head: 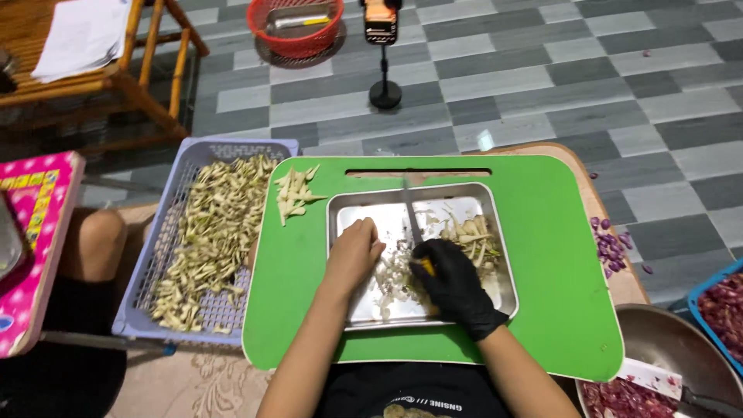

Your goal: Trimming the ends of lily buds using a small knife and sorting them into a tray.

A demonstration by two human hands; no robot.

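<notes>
right hand (pixel 453 285) in black glove, fingers clenched on a yellow-handled knife (pixel 414 228) over pale vegetable strips (pixel 464 240) in the rectangular steel tray (pixel 340 205); bare left hand (pixel 352 251) flat on tray, fingers released.

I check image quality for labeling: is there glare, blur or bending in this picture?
Head view: the metal tray gives soft glare near its far rim; the left hand and the gloved right hand with the knife look slightly soft; the green board edges bow from the wide lens.
</notes>
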